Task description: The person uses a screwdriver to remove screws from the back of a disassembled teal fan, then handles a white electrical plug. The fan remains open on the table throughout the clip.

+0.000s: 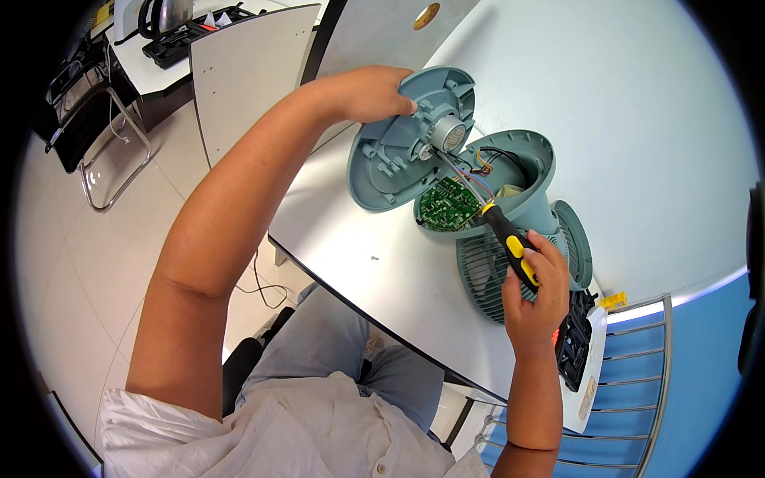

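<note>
A white shirt (319, 430) is closest. The left hand (386, 92) pinches the cover (373, 177) by its rim, thumb in front, fingers mostly hidden, holding it tilted above the surface (339, 235). The right hand (542, 295) is closed around the screwdriver (504, 233), its tip at the cover beside the motor (449, 134). The fan (535, 203) lies opened on the surface, exposing the board (446, 207) and wires (481, 162); a screw (374, 257) lies nearby.

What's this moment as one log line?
left hand: holding grey-green cover | right hand: holding screwdriver, tip at cover | circuit board: exposed
</note>
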A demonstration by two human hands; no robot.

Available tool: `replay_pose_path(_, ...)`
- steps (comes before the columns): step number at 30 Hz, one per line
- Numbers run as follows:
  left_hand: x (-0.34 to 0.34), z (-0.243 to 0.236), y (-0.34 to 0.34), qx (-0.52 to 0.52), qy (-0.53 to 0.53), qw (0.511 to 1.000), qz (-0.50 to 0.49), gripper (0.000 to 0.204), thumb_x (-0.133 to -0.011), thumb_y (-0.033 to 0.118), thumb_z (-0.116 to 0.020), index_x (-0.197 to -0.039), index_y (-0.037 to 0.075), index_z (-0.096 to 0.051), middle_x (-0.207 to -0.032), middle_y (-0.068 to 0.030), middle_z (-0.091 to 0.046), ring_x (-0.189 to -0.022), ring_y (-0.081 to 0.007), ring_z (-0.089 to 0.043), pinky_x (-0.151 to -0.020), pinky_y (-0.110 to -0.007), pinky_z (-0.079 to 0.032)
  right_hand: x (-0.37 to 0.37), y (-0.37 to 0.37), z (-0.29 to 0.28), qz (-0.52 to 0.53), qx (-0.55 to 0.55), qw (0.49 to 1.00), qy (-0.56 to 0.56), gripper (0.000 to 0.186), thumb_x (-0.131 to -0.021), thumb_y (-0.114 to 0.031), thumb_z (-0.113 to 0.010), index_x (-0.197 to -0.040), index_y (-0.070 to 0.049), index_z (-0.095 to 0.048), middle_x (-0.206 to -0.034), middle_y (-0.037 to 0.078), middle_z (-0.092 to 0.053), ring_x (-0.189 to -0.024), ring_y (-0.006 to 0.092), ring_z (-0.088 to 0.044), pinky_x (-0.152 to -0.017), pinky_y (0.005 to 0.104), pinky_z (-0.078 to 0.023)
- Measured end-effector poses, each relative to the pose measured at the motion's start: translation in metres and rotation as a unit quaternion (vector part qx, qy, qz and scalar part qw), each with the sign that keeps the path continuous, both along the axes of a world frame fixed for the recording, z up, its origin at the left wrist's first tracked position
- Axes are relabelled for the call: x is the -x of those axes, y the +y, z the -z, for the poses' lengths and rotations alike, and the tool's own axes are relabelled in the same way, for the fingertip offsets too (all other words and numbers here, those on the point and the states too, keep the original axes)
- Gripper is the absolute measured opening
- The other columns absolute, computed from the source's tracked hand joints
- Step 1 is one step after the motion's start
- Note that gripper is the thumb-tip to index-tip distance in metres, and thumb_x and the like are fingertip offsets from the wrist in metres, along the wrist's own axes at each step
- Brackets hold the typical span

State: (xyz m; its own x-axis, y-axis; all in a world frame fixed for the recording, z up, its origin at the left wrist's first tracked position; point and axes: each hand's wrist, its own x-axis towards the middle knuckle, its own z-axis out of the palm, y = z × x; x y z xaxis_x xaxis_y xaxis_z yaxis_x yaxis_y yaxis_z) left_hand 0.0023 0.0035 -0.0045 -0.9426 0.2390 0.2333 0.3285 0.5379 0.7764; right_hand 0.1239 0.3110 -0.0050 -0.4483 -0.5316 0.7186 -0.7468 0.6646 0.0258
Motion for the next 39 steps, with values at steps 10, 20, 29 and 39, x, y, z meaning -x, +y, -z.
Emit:
replay_pose_path(10, -0.002, -0.003, 0.001, 0.008, -0.008, 1.0, -0.007, 0.037, -0.089, 0.017, -0.054, -0.123, 0.002, -0.052, -0.105, -0.0154, -0.064, -0.095, -0.0242, -0.061, -0.087, -0.034, -0.047, -0.001, -0.002, 0.0, 0.002, -0.018, 1.0, 0.013, 0.036, -0.064, 0.006, -0.065, -0.099, 0.0, -0.057, -0.109, 0.02, -0.06, -0.093, 0.0332, -0.061, -0.08, 0.0367, -0.051)
replay_pose_path(20, -0.002, -0.002, 0.0, 0.005, -0.006, 1.0, -0.007, 0.038, -0.088, 0.016, -0.054, -0.123, 0.002, -0.052, -0.106, -0.0155, -0.063, -0.097, -0.025, -0.06, -0.089, -0.035, -0.045, -0.005, -0.006, -0.002, -0.008, -0.017, 0.999, 0.031, 0.037, -0.062, 0.006, -0.065, -0.098, 0.0, -0.057, -0.107, 0.021, -0.06, -0.089, 0.0327, -0.062, -0.075, 0.0355, -0.052)
replay_pose_path(29, -0.001, -0.002, 0.0, 0.011, 0.002, 1.0, -0.002, 0.039, -0.088, 0.017, -0.054, -0.125, 0.003, -0.051, -0.107, -0.0161, -0.063, -0.098, -0.0258, -0.06, -0.089, -0.035, -0.045, -0.011, -0.007, -0.007, -0.001, -0.03, 0.999, 0.039, 0.036, -0.062, 0.006, -0.065, -0.096, 0.0, -0.057, -0.106, 0.021, -0.061, -0.087, 0.0329, -0.062, -0.074, 0.0359, -0.052)
replay_pose_path(39, -0.007, -0.005, 0.003, 0.019, 0.007, 1.0, -0.02, 0.042, -0.086, 0.018, -0.057, -0.125, 0.003, -0.051, -0.107, -0.0188, -0.063, -0.096, -0.0274, -0.061, -0.087, -0.036, -0.046, -0.024, 0.0, -0.006, 0.005, -0.023, 1.0, 0.015, 0.034, -0.061, 0.006, -0.064, -0.094, 0.0, -0.056, -0.105, 0.021, -0.06, -0.089, 0.0331, -0.062, -0.078, 0.036, -0.052)
